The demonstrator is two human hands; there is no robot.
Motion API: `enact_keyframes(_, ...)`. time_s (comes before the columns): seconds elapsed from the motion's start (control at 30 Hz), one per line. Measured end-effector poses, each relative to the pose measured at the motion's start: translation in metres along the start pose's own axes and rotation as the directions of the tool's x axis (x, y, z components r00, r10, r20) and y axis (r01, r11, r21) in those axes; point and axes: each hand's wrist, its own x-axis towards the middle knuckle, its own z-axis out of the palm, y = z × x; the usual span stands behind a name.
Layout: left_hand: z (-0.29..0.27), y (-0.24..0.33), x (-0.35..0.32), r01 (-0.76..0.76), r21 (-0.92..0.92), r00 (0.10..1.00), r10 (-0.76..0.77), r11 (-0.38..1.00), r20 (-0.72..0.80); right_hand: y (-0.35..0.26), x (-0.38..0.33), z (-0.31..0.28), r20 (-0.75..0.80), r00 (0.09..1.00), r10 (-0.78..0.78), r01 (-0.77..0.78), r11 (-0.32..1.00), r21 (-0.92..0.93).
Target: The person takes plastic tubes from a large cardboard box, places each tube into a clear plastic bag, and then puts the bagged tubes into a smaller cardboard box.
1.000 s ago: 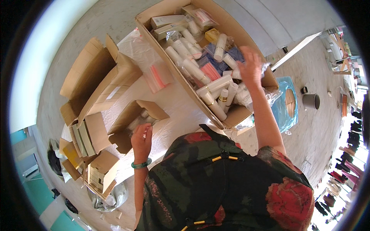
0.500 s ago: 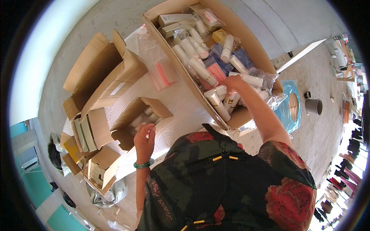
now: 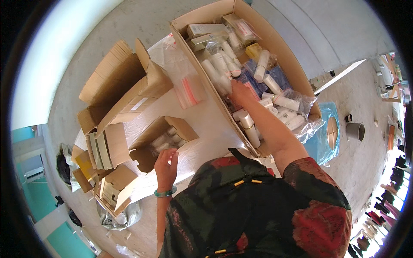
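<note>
Person seen from above, dark floral top with red patches, standing at a work surface draped in clear plastic sheeting (image 3: 202,129).

Right hand (image 3: 241,93) reaches out into the long open brown cardboard carton (image 3: 297,73) lying at the far right of the surface. The carton is packed with white cosmetic tubes (image 3: 219,71), small pale boxes (image 3: 202,31) at its far end, and flat blue packets (image 3: 254,81) under clear bags. The hand lies palm-down among the tubes near the carton's left wall, fingers curled down into the pile; whether they have closed on a tube cannot be told from here.

Left hand (image 3: 165,165), green bangle (image 3: 165,193) on the wrist, is at the near edge of the small open brown cardboard box (image 3: 165,137) in the middle of the surface. A few pale tubes lie inside that box. The fingers are bent and loosely gathered, touching the box's near flap; no object seen in the grip.

Small clear zip bags with a red strip (image 3: 189,90) lie between the small box and the carton. Folded and half-built brown cardboard boxes (image 3: 120,90) are stacked on the left. On the concrete floor to the right, a grey cylindrical pot (image 3: 355,131).
</note>
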Motion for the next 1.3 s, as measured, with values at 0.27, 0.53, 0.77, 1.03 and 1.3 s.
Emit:
enact_keyframes(0.27, 0.005, -0.002, -0.006, 0.060, -0.017, 0.998, -0.060, 0.998, -0.015, 0.066, 0.009, -0.026, -0.194, 0.940, 0.283, -0.215, 0.927, 0.309)
enact_keyframes(0.53, 0.007, 0.007, 0.004, 0.039, -0.002, 0.998, -0.039, 0.999, -0.045, 0.015, 0.001, -0.052, -0.462, 0.875, 0.141, -0.086, 0.987, 0.139)
enact_keyframes(0.77, 0.009, 0.015, -0.001, 0.056, 0.009, 0.998, -0.056, 0.998, -0.043, -0.043, 0.062, -0.054, -0.308, 0.912, -0.269, 0.296, 0.954, 0.041)
enact_keyframes(1.03, 0.012, 0.016, -0.017, 0.142, -0.021, 0.985, -0.144, 0.990, -0.095, -0.078, 0.130, -0.050, 0.170, 0.974, -0.150, 0.203, 0.913, -0.353)
enact_keyframes(1.3, 0.015, 0.014, -0.013, 0.155, -0.041, 0.981, -0.159, 0.987, -0.108, -0.079, 0.134, -0.053, 0.162, 0.962, -0.219, 0.265, 0.896, -0.356)
